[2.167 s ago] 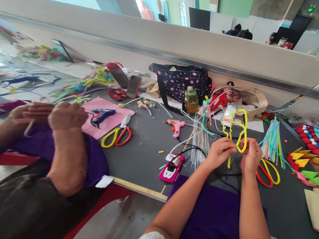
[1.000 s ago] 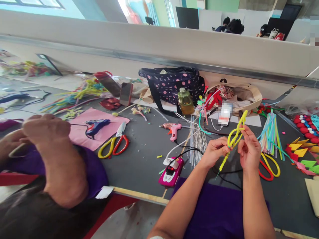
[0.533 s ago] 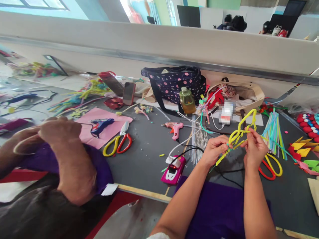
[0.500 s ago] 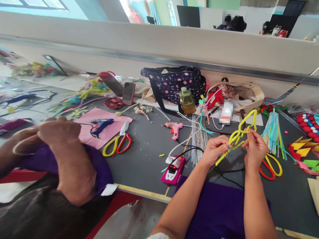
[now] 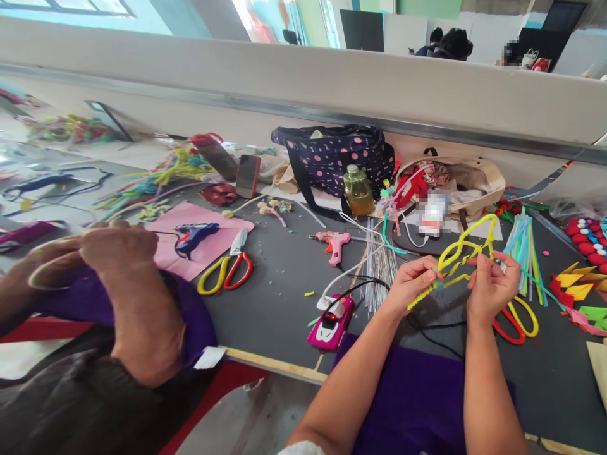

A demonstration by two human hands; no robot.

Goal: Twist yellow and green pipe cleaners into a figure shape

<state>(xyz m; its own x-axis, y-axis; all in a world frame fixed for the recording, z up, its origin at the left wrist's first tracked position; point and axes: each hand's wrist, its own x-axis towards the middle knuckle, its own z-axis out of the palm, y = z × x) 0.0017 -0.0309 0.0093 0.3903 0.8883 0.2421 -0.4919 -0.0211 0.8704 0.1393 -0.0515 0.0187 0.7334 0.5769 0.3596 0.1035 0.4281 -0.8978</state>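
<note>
Above the dark table I hold a yellow pipe-cleaner piece [image 5: 459, 248] bent into open loops, with a bit of green at its joint. My left hand [image 5: 417, 282] pinches the piece at that joint, and a twisted yellow end sticks out below the fingers. On the other side, my right hand [image 5: 493, 283] has thumb and fingers closed on the right part of the loops. Red and yellow-handled scissors [image 5: 516, 321] lie just right of my right wrist, partly hidden by it. A bundle of pale pipe cleaners [image 5: 524, 249] lies beyond that hand.
A pink glue gun [image 5: 336, 245], silvery wires [image 5: 382, 265] and a magenta power strip [image 5: 332, 325] with cords lie left of my hands. A bottle [image 5: 358, 191] and bags stand behind. At far left, a co-worker's hands [image 5: 118, 243] work near a blue glue gun [image 5: 196, 239].
The yellow loops have opened wider. My right hand has shifted slightly right, and its grip on the piece has changed. My left hand stays at the joint.
</note>
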